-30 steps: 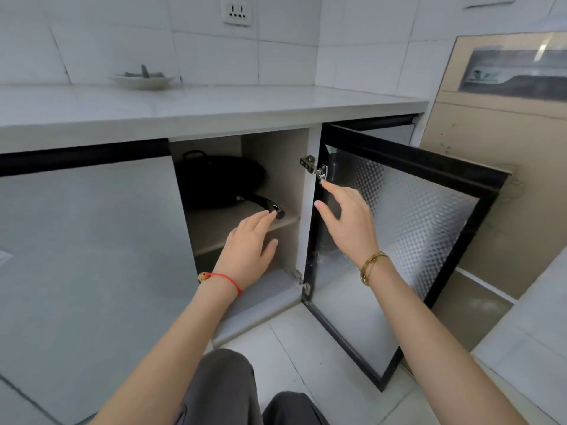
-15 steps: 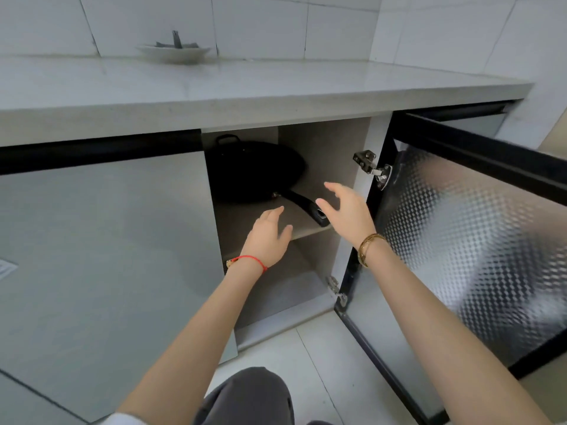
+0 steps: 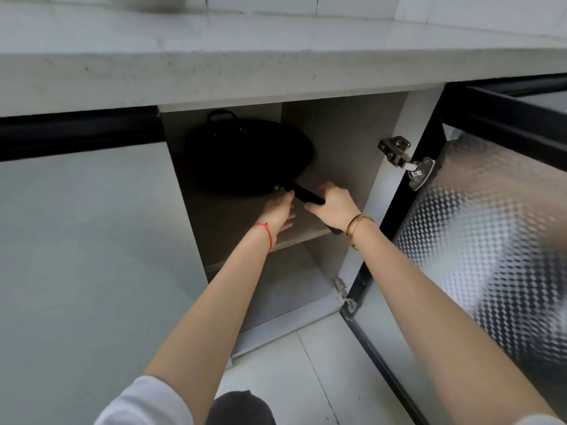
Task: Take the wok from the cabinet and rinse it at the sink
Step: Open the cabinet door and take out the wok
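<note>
At the left of the frame a closed grey cabinet door [image 3: 86, 240] fills the space below the pale counter [image 3: 214, 69] that runs across the top. Just right of it, in the upper middle, the open cabinet [image 3: 346, 142] shows the black wok [image 3: 248, 154] sitting on its shelf [image 3: 227, 222], a small loop handle at the back and the long black handle [image 3: 306, 196] pointing toward the lower right. Your left hand [image 3: 277, 210], a red cord [image 3: 265, 233] at its wrist, reaches in under the near rim of the wok; its fingers look straight and loose, their tips at the base of the long handle, though you cannot tell whether they touch it. Just to the right, your right hand [image 3: 333, 207], with a gold bracelet [image 3: 357, 225], has its fingers curled round the long handle and grips it. Farther right the cabinet's own door [image 3: 491, 240] stands swung open, its patterned panel reflective and blurred, with a metal hinge [image 3: 405, 161] at its upper inner corner.
</note>
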`<state>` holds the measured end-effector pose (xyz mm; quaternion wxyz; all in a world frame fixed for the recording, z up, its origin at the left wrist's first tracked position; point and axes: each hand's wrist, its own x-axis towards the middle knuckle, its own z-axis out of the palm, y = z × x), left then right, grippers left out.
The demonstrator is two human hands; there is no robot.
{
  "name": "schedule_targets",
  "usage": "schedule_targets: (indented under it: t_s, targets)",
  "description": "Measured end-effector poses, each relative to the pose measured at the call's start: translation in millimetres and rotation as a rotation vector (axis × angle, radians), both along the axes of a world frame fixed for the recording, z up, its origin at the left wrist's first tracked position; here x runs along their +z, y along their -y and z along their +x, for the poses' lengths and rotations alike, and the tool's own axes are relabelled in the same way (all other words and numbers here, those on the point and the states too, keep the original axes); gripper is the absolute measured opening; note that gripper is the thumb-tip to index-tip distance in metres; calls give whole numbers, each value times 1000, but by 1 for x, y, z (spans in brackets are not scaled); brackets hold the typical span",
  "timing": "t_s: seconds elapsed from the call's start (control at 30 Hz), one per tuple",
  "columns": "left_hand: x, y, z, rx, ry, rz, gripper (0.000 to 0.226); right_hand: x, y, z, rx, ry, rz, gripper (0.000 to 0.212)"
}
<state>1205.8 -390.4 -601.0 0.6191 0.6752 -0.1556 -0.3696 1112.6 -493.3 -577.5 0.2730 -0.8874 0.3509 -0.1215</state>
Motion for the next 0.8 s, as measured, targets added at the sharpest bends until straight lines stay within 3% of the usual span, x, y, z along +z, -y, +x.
schedule_targets:
  t_s: [0.13,0.23,0.53,0.8]
  targets:
    - [-4,13,6,-34,-310,-166,35,-2,2,10,-13,-30,306,20]
    - [-4,21,8,-33,-418,-228,23,-1,3,17,-11,-67,432,21]
    - [-11,30,18,27,-512,-323,20,1,-10,38,-86,-86,731,28]
    - [-10,20,19,19,-516,-379,22,-4,-31,41,-169,25,660,25]
